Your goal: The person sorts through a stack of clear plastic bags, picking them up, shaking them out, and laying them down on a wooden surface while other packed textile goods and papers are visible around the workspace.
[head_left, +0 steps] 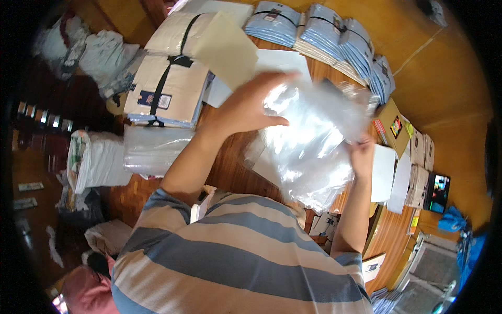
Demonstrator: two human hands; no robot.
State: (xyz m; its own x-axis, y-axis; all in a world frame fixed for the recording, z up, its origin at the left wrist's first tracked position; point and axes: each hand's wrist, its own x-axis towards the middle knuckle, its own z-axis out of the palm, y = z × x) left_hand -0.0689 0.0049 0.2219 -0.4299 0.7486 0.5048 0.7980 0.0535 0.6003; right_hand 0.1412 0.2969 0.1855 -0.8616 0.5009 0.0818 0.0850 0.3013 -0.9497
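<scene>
A stack of clear, shiny plastic bags [314, 136] is held up in front of my chest, above the wooden table [225, 157]. My right hand [362, 156] pinches the bags at their right edge, fingers closed. At the upper left of the bags, my left hand [251, 107] is open, with the thumb stretched apart from the fingers. Its fingertips are smeared by motion, and whether they touch the plastic is unclear. Sheets of white card [282, 60] and a beige card sheet [227, 49] lie beyond my left hand.
Strapped bundles of packed beige clothing [170, 86] stand at the left, beside flat plastic packets [157, 149]. Bundles of packed blue clothing [272, 25] line the far edge. A cardboard box [391, 128] and a lit phone [438, 192] sit at the right. A white sack [99, 159] stands left.
</scene>
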